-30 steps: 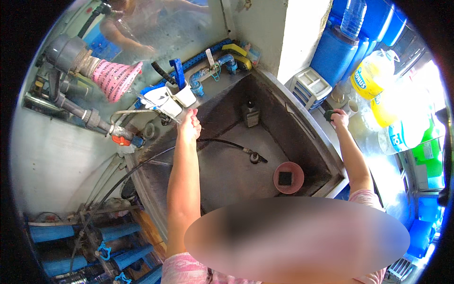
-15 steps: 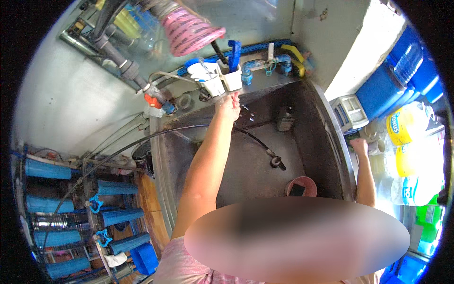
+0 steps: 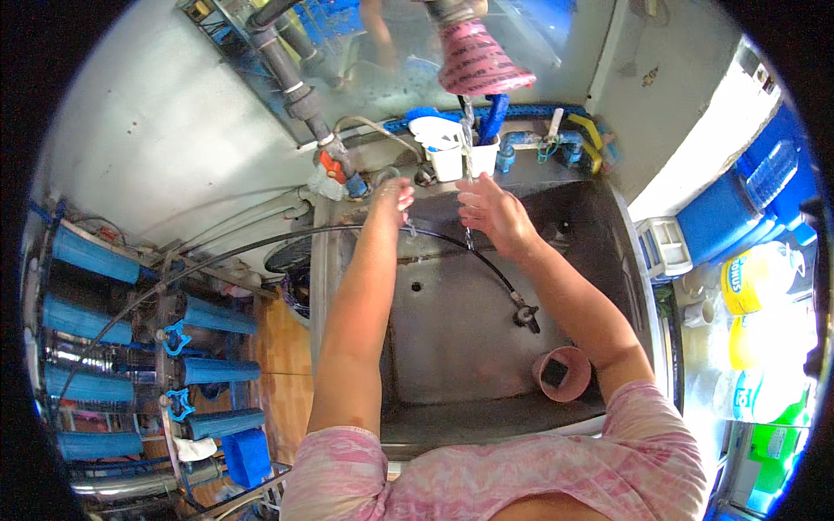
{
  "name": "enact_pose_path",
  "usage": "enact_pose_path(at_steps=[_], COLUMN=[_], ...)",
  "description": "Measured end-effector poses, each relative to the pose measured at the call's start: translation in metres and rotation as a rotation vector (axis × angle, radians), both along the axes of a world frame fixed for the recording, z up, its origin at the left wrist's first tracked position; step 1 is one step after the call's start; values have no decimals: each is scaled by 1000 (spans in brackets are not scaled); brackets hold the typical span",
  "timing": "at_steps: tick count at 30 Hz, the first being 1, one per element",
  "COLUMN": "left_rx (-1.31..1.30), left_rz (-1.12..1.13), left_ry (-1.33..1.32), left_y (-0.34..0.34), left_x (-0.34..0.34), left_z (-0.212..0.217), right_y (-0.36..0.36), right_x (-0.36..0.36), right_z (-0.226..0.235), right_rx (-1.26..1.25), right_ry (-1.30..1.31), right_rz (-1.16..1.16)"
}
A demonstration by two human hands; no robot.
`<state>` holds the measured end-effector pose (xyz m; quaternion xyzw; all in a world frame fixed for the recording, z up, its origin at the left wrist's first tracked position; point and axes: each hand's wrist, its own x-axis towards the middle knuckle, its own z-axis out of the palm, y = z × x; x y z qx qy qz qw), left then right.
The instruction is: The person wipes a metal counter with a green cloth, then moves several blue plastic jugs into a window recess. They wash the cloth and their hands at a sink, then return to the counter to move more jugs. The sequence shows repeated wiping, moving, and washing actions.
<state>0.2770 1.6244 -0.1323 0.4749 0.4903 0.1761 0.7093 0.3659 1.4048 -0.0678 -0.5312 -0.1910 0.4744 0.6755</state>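
Observation:
Both my arms reach forward over a deep metal sink (image 3: 452, 339). My left hand (image 3: 393, 196) hovers at the sink's far left rim with fingers spread, holding nothing. My right hand (image 3: 486, 211) is open under a thin stream of water (image 3: 467, 130) that falls from a pipe wrapped in pink cloth (image 3: 479, 61). The two hands are close together but apart. A black hose (image 3: 486, 265) runs across the sink beneath them, ending in a nozzle.
A pink round cup (image 3: 563, 373) with a dark sponge lies in the sink's near right. White containers (image 3: 445, 148) stand on the back rim. Blue filter cartridges (image 3: 208, 369) line the left. Yellow bottles (image 3: 756, 278) and blue containers (image 3: 725, 208) stand right.
My right hand left the sink's right side and came up under the water stream next to my left hand. The view tilted, bringing the pink-wrapped pipe to the top centre.

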Motion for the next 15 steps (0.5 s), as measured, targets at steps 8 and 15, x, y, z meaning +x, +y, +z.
enact_pose_path(at_steps=[8, 15], left_rx=[-275, -246], left_rz=[372, 417], left_ry=[-169, -168], left_y=[83, 107], left_x=[-44, -35], left_z=[23, 10], right_y=[86, 48], right_x=[12, 6], right_z=[6, 38], right_rx=[433, 167], right_ry=[388, 199], right_rz=[-326, -327])
